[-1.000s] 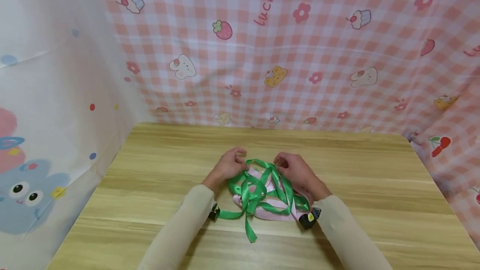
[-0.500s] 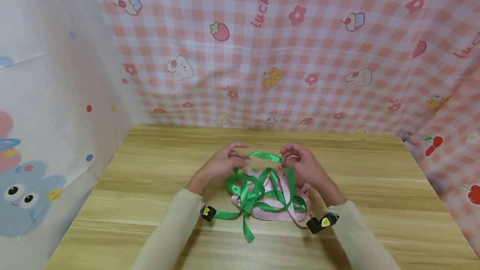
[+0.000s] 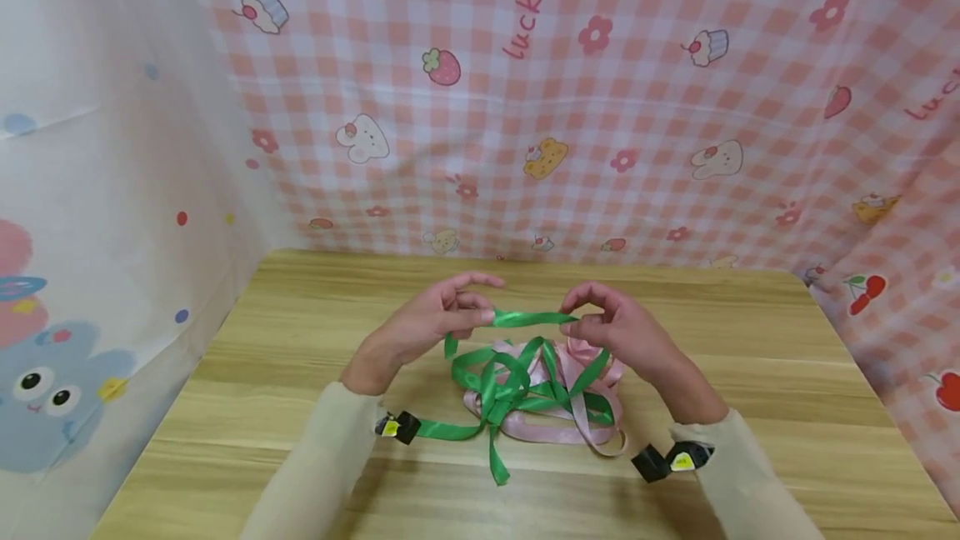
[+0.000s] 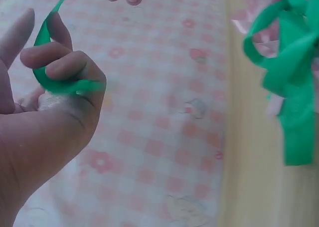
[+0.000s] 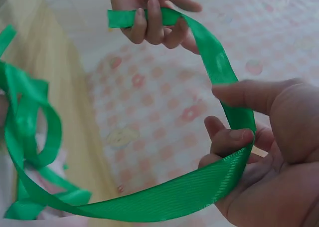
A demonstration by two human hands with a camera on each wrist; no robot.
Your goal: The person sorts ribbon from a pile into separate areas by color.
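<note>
Bridging left hand (image 3: 426, 322) and right hand (image 3: 628, 332), green ribbon (image 3: 528, 319) is being gripped by partly curled fingers of both above the table (image 3: 240, 423); with loops lying among pink ribbon (image 3: 540, 430), a tighter tangle is likely being risked by any hard tug.

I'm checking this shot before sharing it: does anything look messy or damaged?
Only one thing: on the table, green ribbon and pink ribbon lie in untidy, crossing loops. The left hand and right hand hold a green stretch above them. No tears or spills show.
</note>
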